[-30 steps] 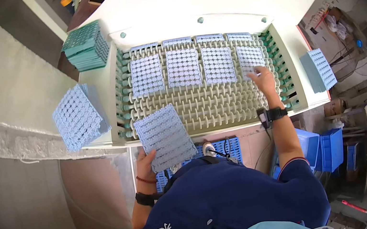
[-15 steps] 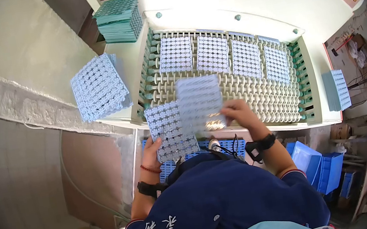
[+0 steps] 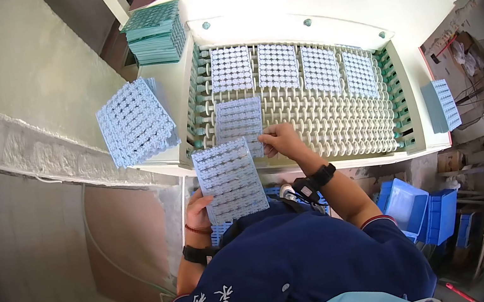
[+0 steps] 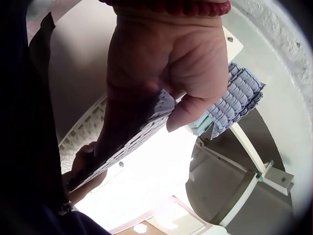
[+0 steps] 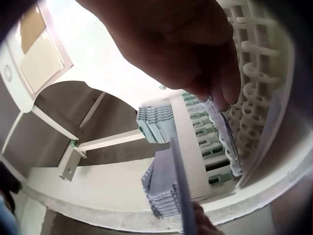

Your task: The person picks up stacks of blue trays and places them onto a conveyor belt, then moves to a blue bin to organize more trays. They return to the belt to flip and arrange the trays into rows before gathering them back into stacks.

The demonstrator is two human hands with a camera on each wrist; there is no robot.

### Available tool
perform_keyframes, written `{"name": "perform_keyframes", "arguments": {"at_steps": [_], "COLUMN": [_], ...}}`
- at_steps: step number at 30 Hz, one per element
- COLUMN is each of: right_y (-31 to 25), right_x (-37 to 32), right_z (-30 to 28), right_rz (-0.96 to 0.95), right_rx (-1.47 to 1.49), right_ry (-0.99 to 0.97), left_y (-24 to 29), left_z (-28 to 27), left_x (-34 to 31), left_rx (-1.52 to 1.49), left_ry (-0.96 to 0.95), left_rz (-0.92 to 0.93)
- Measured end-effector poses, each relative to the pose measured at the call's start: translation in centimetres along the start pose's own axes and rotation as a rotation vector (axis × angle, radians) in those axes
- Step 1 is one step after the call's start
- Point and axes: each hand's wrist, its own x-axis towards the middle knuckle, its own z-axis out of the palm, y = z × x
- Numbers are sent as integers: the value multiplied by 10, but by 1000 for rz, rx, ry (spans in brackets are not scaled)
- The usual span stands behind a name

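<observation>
My left hand grips a thin stack of pale blue circuit board panels by its lower left edge, in front of the machine's near rim. In the left wrist view the stack appears edge-on, between thumb and fingers. My right hand pinches the right edge of a single panel low over the left part of the roller conveyor. That panel shows beneath the fingers in the right wrist view. A row of similar panels lies farther back on the rollers.
A stack of blue panels stands on the machine's left ledge, with green panels behind it. Another blue stack is on the right ledge. Blue bins stand below right.
My right hand has come left from the conveyor's right end and now holds one panel over the left rollers. The panel row has moved farther back. The left hand still grips its stack.
</observation>
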Motion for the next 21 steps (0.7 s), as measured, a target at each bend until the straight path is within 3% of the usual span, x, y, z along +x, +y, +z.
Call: {"name": "perform_keyframes", "arguments": {"at_steps": [5, 9, 11, 14, 15, 17, 21], "right_y": [0, 20, 29, 18, 19, 3, 13], "right_x": [-25, -44, -52, -67, -68, -77, -79], "right_z": [-34, -77, -86, -70, -63, -42, -32], "right_rz": [-46, -6, -121, -241, -246, -95, -18], "right_rx": [-41, -63, -528, -548, -510, -127, -101], "right_ry": [181, 217, 442, 481, 373, 18, -143], "left_y": [0, -5, -7, -8, -10, -15, -25], "left_z": [1, -8, -5, 12, 16, 24, 26], "left_x": [-4, 4, 10, 24, 30, 41, 59], "left_rx": [13, 50, 68, 147, 164, 189, 183], "left_ry": [50, 85, 83, 59, 52, 29, -35], "left_rz": [-4, 2, -10, -16, -27, -51, -53]}}
